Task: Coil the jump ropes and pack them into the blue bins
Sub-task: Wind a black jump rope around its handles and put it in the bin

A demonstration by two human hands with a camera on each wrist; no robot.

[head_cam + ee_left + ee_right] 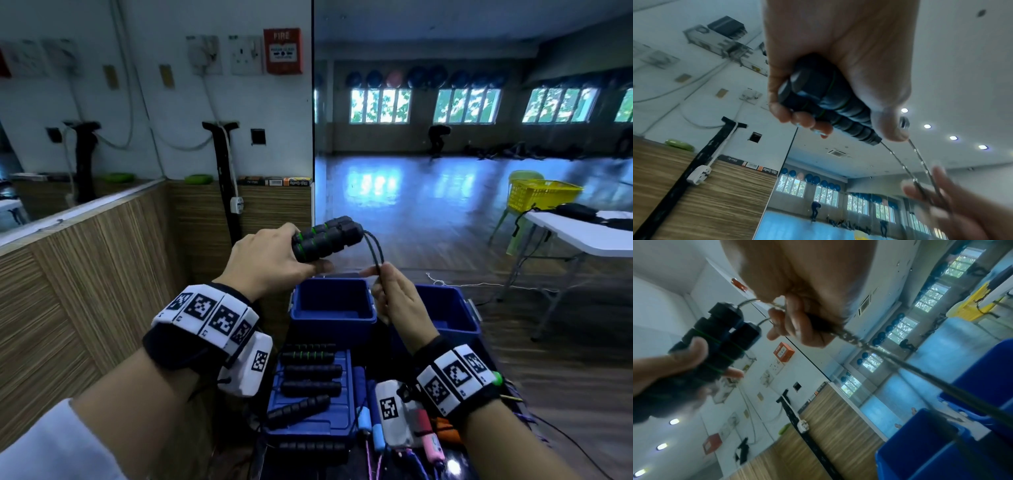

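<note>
My left hand (274, 260) grips two black jump rope handles (327, 238) with green rings, held side by side above the blue bins. In the left wrist view the handles (828, 104) lie in my curled fingers. The thin black rope (375, 253) leaves the handle ends and runs down into my right hand (394, 298), which pinches both strands just right of the handles. The right wrist view shows the rope (890, 360) trailing down toward the bins. Two open blue bins, left bin (332, 320) and right bin (455, 322), stand below my hands.
Several more black handles (310, 373) lie on a blue lid (342, 425) in front of the bins, with coloured ropes (376, 435) beside them. A wood-panelled wall (102, 274) runs along the left. A white table (582, 233) and a yellow basket (541, 195) stand at the right.
</note>
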